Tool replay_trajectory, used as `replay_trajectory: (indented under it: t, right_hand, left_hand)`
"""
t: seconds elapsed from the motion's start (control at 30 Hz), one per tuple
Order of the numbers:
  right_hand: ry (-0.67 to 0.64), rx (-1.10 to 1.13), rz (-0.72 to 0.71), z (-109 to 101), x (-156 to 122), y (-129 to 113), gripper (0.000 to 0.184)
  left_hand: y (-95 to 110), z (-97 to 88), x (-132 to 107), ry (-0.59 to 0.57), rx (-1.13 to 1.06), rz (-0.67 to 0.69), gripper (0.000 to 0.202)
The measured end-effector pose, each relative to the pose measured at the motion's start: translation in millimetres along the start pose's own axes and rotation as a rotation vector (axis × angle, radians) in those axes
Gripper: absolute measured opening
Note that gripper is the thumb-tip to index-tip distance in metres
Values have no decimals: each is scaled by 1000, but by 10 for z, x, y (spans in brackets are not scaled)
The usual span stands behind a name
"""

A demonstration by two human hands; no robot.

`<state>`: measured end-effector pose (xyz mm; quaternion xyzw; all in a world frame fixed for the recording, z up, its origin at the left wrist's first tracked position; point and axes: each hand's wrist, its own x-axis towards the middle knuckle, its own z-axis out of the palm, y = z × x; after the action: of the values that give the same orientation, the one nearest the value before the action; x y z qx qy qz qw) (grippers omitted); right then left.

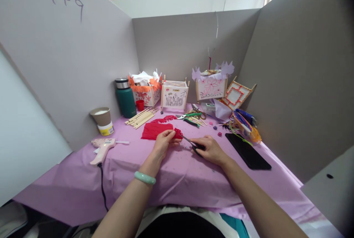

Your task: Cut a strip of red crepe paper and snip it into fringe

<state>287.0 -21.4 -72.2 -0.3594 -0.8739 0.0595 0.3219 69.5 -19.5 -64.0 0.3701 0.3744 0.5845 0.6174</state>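
My left hand (pixel 165 142) pinches a small piece of red crepe paper (pixel 178 133) between thumb and fingers. In my right hand (pixel 210 148) are black-handled scissors (pixel 197 147), fingers wrapped round the loops. The blades point left and meet the red piece, so whether they are apart cannot be made out. A larger red sheet (pixel 155 131) lies flat just behind my left hand. Beyond it rests a fringed red strip (pixel 165 119). Green-handled pliers (pixel 190 117) lie on thin sticks past the scissors.
Left stand a pink glue gun (pixel 103 148) with its cord, a cup (pixel 101 118) on a yellow-labelled tub, and a green bottle (pixel 125 99). Bamboo sticks (pixel 141 118) and decorated paper lanterns (pixel 174 96) line the back. A black phone (pixel 247 151) lies right. Grey panels enclose the purple-covered table (pixel 177 186).
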Motion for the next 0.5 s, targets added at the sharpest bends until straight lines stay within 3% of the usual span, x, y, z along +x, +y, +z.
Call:
replay_trajectory:
  t: [0.5]
  right_hand:
    - [6, -2, 11, 7, 4, 2, 31]
  left_hand:
    - [-13, -11, -1, -6, 7, -2, 13]
